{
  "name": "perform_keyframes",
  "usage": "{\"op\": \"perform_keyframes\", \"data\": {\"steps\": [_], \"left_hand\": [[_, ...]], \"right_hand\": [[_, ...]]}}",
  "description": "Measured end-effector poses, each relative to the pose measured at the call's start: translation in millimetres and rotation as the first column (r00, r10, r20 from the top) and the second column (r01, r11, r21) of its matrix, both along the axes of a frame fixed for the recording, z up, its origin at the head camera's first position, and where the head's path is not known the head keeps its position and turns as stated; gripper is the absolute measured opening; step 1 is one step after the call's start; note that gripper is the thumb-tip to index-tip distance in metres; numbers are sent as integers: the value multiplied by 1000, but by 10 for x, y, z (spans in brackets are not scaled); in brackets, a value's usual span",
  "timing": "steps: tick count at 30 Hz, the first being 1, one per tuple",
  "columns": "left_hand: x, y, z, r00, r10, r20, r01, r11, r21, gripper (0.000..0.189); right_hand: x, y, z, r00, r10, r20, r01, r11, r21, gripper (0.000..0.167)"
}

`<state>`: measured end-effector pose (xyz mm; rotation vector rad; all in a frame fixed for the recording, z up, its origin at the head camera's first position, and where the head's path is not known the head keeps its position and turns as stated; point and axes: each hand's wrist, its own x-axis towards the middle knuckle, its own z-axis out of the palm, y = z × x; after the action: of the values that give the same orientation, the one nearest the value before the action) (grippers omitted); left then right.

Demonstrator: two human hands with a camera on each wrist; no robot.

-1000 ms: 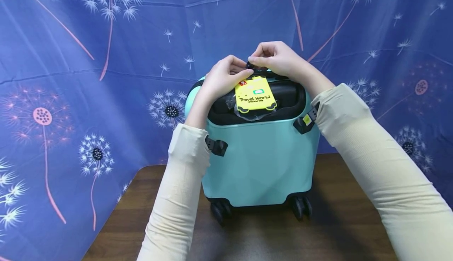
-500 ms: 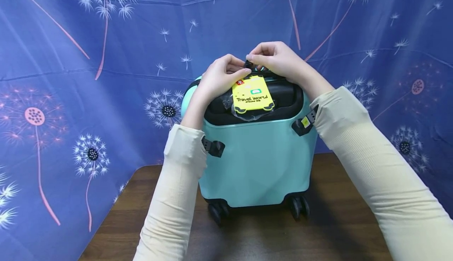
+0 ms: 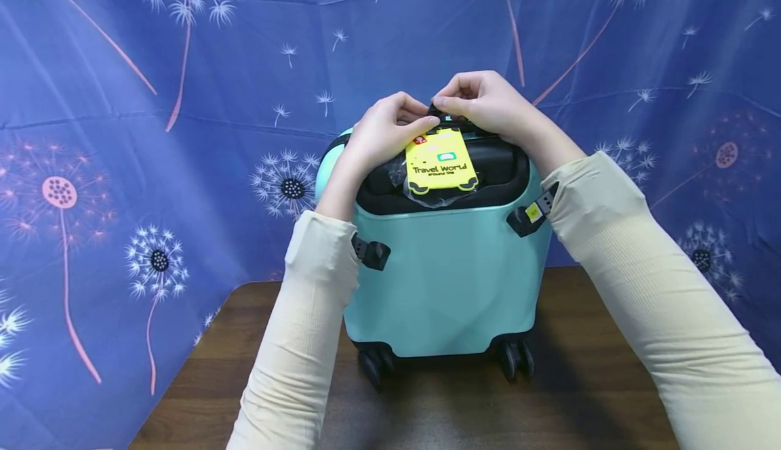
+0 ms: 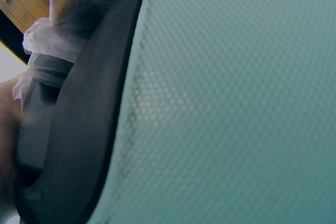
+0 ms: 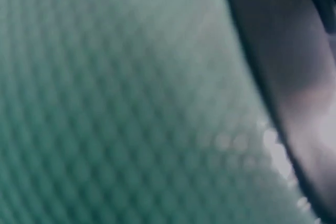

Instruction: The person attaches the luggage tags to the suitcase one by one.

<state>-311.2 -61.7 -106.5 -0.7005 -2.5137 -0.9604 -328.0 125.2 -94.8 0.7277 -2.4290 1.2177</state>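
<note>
A small turquoise suitcase (image 3: 445,280) stands upright on its black wheels. On its black recessed top lies a yellow luggage tag (image 3: 442,172) reading "Travel World". A short black strap (image 3: 434,110) rises from the tag's upper end. My left hand (image 3: 386,130) pinches this strap low down, its thumb just above the tag. From the right, my right hand (image 3: 488,101) pinches the strap's upper end between thumb and fingertips. Crumpled clear plastic (image 4: 50,40) shows beside the tag in the left wrist view. Fingers partly hide the strap.
The suitcase stands on a dark wooden table (image 3: 390,416). Behind it hangs a blue cloth (image 3: 244,84) with dandelion prints. Black wrist cameras sit at both cream sleeves (image 3: 628,233), close to the suitcase front. The right wrist view holds mostly textured turquoise shell (image 5: 115,108).
The head view shifts slightly. Both hands stay at the strap, and its dark upper end shows less between the fingertips than half a second ago. Tag and suitcase keep their places.
</note>
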Motion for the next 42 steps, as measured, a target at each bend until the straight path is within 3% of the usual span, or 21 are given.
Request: {"op": "perform_keyframes", "data": {"steps": [7, 16, 28, 42], "left_hand": [[-3, 10, 12, 1000, 0, -3, 0, 1000, -2, 33], [-1, 5, -16, 1000, -9, 0, 9, 1000, 22, 33], [19, 8, -15, 1000, -14, -13, 14, 1000, 11, 33], [32, 12, -12, 1000, -11, -14, 11, 1000, 14, 33]], "right_hand": [[-9, 13, -1, 1000, -2, -26, 1, 1000, -9, 15], [18, 15, -11, 999, 33, 13, -32, 999, -37, 29], [21, 9, -21, 999, 24, -41, -26, 998, -55, 15], [25, 23, -31, 997, 69, -26, -71, 995, -69, 21]]}}
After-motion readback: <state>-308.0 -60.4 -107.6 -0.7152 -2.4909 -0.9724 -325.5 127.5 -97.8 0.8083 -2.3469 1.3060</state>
